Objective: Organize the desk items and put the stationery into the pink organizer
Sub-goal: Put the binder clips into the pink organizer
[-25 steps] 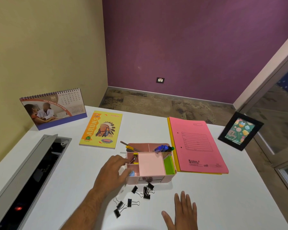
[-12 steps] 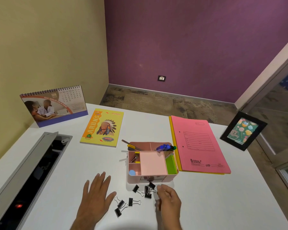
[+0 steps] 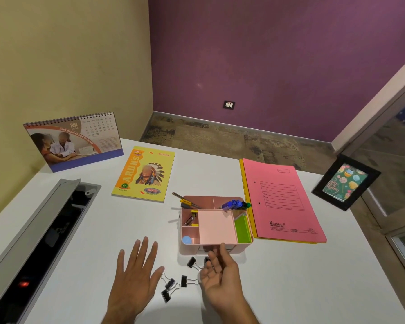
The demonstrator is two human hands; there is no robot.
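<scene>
The pink organizer (image 3: 241, 248) stands mid-desk. It holds blue markers (image 3: 234, 204), a yellow pen (image 3: 187, 202), green notes (image 3: 242, 228), a small metal item (image 3: 191, 218) and a pale blue round piece (image 3: 186, 240). Several black binder clips (image 3: 184, 281) lie on the white desk just in front of it. My right hand (image 3: 220, 277) hovers at the organizer's front, fingers curled, pinching one binder clip (image 3: 206, 260). My left hand (image 3: 136, 272) lies flat on the desk left of the clips, fingers spread, holding nothing.
A desk calendar (image 3: 73, 143) stands back left and a yellow notebook (image 3: 145, 174) lies beside it. A pink file (image 3: 283, 199) lies right of the organizer, with a black photo frame (image 3: 346, 182) at the right edge. An open cable tray (image 3: 45, 235) runs along the left.
My left hand pulled back from the organizer and settled flat on the desk. My right hand moved forward from the near edge to the clips and closed its fingers on one.
</scene>
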